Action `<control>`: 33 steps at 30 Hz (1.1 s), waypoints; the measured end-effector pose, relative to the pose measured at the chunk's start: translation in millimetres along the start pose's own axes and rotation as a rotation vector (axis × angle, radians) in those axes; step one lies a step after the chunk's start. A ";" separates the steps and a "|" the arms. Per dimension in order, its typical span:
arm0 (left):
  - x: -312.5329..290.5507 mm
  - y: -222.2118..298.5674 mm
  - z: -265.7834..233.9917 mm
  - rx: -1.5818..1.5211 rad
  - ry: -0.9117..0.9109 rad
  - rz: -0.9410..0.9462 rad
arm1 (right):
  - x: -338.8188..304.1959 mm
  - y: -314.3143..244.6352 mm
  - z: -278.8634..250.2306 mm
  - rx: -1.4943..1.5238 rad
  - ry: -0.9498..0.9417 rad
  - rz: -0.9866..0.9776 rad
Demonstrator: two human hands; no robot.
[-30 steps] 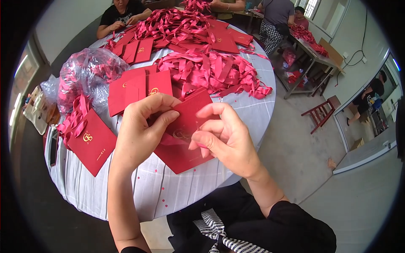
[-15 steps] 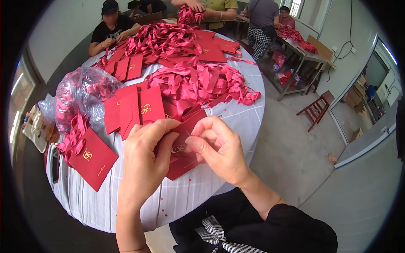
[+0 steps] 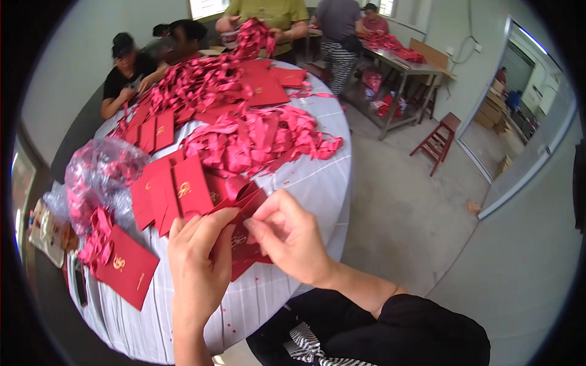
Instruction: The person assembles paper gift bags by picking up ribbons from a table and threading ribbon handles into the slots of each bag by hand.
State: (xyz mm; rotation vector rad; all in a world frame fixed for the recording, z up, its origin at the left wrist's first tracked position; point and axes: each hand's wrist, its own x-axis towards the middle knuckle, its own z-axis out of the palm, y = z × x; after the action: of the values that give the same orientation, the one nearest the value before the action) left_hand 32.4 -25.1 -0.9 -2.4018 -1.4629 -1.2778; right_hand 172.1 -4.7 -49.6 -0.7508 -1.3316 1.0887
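Note:
A small red paper gift bag (image 3: 246, 251) with a gold emblem is held upright over the near part of the table. Around its left side my left hand (image 3: 201, 253) is closed, thumb in front and fingers behind. My right hand (image 3: 288, 239) pinches at the bag's upper right front; whatever lies between its thumb and fingertips is too small or hidden to name. A pink-red ribbon (image 3: 237, 186) loops at the bag's mouth. Just left of it lie overlapping flat red bags (image 3: 193, 184). Another red bag with ribbon handles (image 3: 129, 268) lies at the near left.
Loose ribbons (image 3: 262, 137) are heaped mid-table, with more bags and ribbons (image 3: 198, 85) beyond. A clear plastic bag (image 3: 101, 177) stands at left. Small red dots speckle the white cloth (image 3: 274, 305). Several people work around; a red stool (image 3: 436, 143) stands on the floor at right.
The view has shifted, so the table sits further left and lower. My right hand has come closer to the bag's upper edge. My left hand keeps its hold.

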 end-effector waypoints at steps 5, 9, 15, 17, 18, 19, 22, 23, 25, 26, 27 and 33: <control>-4.7 5.4 -5.2 0.033 -0.012 0.040 | -0.4 8.4 12.3 -0.035 0.042 -0.237; -6.2 3.9 -5.4 0.059 -0.114 0.059 | 7.2 4.5 -6.9 -0.016 -0.147 -0.201; 1.3 15.8 -3.7 0.180 -0.244 0.119 | 15.2 -3.6 -33.0 -0.715 -0.154 -0.432; -2.4 19.1 -2.0 0.156 -0.147 0.015 | 23.0 -13.7 -36.3 -0.757 -0.159 -0.567; -2.3 17.6 -2.0 0.130 -0.136 0.032 | 25.6 -16.6 -37.1 -0.790 -0.166 -0.707; -3.8 16.8 -2.9 0.132 -0.139 0.030 | 29.8 -13.9 -35.0 -0.762 -0.227 -0.644; -15.0 9.0 -5.7 0.083 -0.096 -0.061 | 52.3 -19.5 -34.8 -0.815 -0.491 -0.646; -21.2 2.3 -1.4 0.049 -0.040 -0.055 | 61.2 -21.9 -34.1 -0.808 -0.601 -0.675; -22.7 1.7 -7.0 0.093 -0.095 -0.007 | 75.3 -30.2 -32.2 -0.601 -0.859 -0.589; -15.2 6.8 10.0 -0.004 -0.064 -0.052 | 86.2 -29.0 -49.0 -0.603 -0.934 -0.543; -13.4 9.7 10.3 0.005 -0.052 -0.029 | 95.8 -34.2 -49.7 -0.610 -1.051 -0.373; -5.4 15.6 7.5 0.004 -0.085 -0.008 | 124.8 -55.6 -36.8 -0.705 -1.269 -0.046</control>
State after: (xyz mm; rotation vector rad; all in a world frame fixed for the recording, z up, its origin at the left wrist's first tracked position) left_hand 47.6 -34.3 -4.0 -2.4789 -1.4960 -1.1869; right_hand 206.8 96.5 43.1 -0.4608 -2.8879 1.0588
